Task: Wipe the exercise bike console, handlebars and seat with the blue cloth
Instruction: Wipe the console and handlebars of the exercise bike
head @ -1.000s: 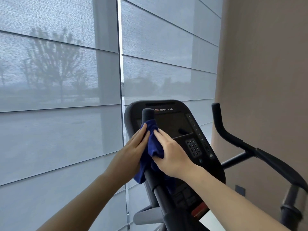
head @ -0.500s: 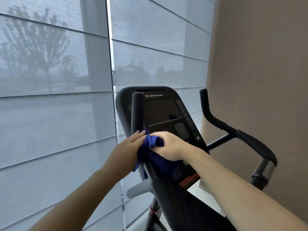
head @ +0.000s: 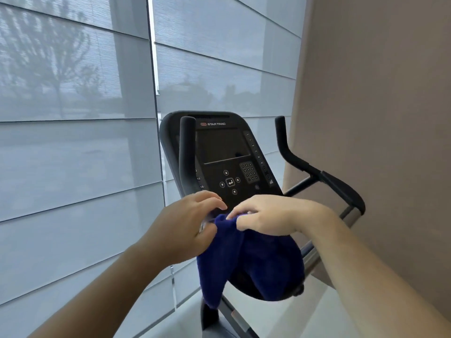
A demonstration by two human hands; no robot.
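The black exercise bike console stands ahead with its dark screen and keypad facing me. Its left handlebar rises upright in front of the console's left side; the right handlebar curves up at the right. The blue cloth hangs bunched below the console, draped over the lower end of the left handlebar. My left hand holds the cloth's left side. My right hand pinches its top edge. The seat is out of view.
Grey window blinds fill the left and centre behind the bike. A beige wall stands close on the right. The bike's metal frame tube and pale floor show below.
Both hands slid the cloth down the left handlebar from its top to its base. The upper grip is now bare and the cloth hangs looser between my hands.
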